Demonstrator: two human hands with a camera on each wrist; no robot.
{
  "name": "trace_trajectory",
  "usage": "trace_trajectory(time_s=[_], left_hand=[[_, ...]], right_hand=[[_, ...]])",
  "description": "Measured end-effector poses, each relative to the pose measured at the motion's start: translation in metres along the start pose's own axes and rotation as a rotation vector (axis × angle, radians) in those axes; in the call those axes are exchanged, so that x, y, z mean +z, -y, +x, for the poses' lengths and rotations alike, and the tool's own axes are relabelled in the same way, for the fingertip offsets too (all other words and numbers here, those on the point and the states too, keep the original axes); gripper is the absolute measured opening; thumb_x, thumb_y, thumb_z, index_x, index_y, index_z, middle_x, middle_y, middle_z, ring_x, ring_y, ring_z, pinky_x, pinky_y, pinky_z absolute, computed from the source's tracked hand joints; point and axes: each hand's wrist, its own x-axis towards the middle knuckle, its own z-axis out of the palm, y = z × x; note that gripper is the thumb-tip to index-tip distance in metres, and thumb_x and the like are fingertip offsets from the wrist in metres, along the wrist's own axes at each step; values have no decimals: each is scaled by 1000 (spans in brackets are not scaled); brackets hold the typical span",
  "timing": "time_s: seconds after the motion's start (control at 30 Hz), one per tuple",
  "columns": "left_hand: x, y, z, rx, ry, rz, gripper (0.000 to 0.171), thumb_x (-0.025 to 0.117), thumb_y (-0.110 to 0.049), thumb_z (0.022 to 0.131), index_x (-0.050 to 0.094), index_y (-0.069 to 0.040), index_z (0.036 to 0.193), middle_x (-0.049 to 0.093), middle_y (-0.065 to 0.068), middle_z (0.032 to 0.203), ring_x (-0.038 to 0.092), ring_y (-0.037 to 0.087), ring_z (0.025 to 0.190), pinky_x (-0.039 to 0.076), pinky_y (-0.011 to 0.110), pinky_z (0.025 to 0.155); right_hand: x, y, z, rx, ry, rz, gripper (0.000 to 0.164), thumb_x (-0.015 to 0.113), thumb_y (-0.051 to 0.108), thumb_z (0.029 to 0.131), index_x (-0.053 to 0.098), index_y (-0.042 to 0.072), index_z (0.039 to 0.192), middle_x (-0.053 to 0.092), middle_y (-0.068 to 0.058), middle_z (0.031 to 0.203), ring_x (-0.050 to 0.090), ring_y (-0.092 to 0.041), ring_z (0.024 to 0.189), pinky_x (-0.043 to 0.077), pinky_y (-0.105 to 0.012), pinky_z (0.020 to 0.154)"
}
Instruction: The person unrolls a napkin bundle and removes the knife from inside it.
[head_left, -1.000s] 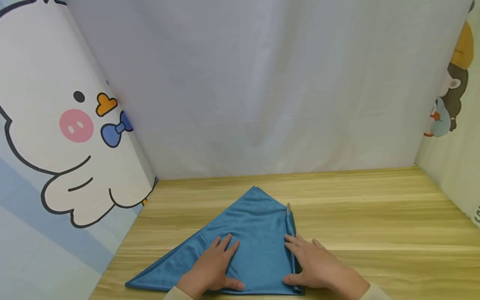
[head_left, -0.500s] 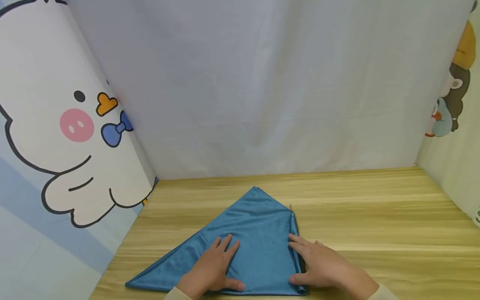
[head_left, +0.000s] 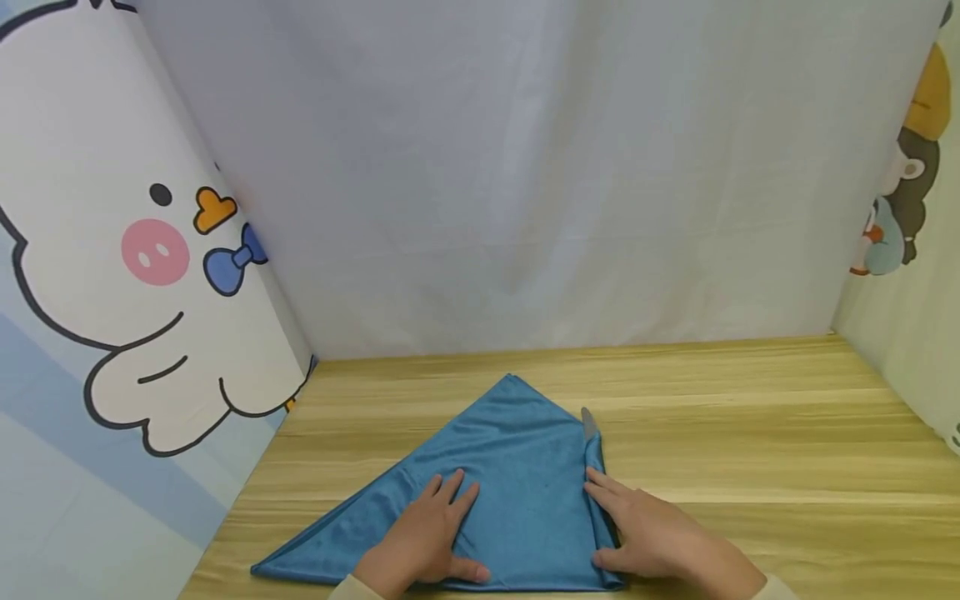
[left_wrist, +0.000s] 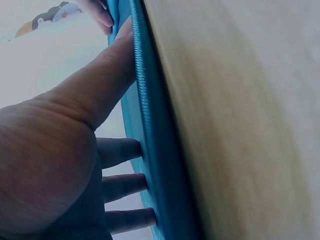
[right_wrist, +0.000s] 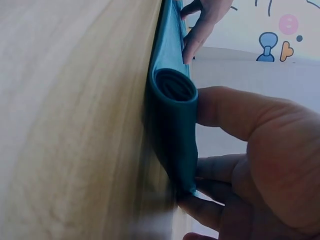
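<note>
Judge cloth light, soft, slippery-smooth, hardly fragile. Lies beneath left hand, with fingers straight and spread on top, and stretches across to right hand, with thumb and fingers apart, gently bent, resting along roll rather than clasping. Best held by roll, under right fingertips, pressed snug against unwinding. Can read no brand, label or writing.

Shiny blue cloth lies folded, rolled along its right edge.
</note>
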Motion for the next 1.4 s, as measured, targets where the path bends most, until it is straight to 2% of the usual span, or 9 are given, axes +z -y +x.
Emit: trace_trajectory(time_s=[0.1, 0.47, 0.87, 1.07, 1.27, 1.4], left_hand=[[0, 0, 0, -3, 1, -3, 109, 62, -79, 66, 35, -17, 151, 29, 15, 154, 28, 44, 137, 34, 55, 104], [-2, 0, 1, -1, -3, 3, 108, 62, -79, 66, 35, -17, 151, 29, 14, 154, 29, 44, 137, 35, 55, 104], [-1, 0, 2, -11, 7, 13, 109, 61, -80, 66, 34, -18, 151, 28, 14, 154, 29, 43, 137, 35, 55, 104], [1, 0, 2, -22, 29, 8, 109, 61, -80, 65, 34, -19, 151, 27, 12, 155, 28, 43, 138, 35, 54, 104], [2, 0, 2, -16, 13, 6, 109, 62, -80, 65, 35, -18, 151, 28, 13, 154, 29, 43, 137, 37, 55, 102], [1, -1, 2, -16, 6, 8, 109, 62, -79, 65, 35, -18, 151, 29, 13, 154, 29, 43, 137, 37, 55, 102]], right_hand=[[0, 0, 0, -4, -3, 10, 85, 75, 42, 79, 41, 0, 145, 30, -15, 153, 40, -34, 133, 31, -61, 104], [-2, -2, -2, -8, -29, -4, 87, 75, 45, 78, 41, 0, 145, 32, -15, 153, 39, -38, 133, 35, -60, 101], [-4, -9, -8, 29, 1, 47, 89, 72, 50, 80, 38, 3, 147, 28, -13, 155, 34, -36, 137, 32, -59, 104], [-5, -13, -14, 22, 7, 34, 88, 68, 54, 83, 36, 5, 148, 30, -12, 154, 35, -34, 137, 35, -56, 103], [-8, -11, -19, -5, -45, -22, 80, 67, 51, 85, 43, 3, 144, 38, -14, 148, 42, -35, 131, 38, -56, 100], [-10, -4, -14, -41, -101, -77, 73, 68, 45, 86, 48, 1, 140, 41, -15, 145, 44, -36, 129, 40, -54, 100]])
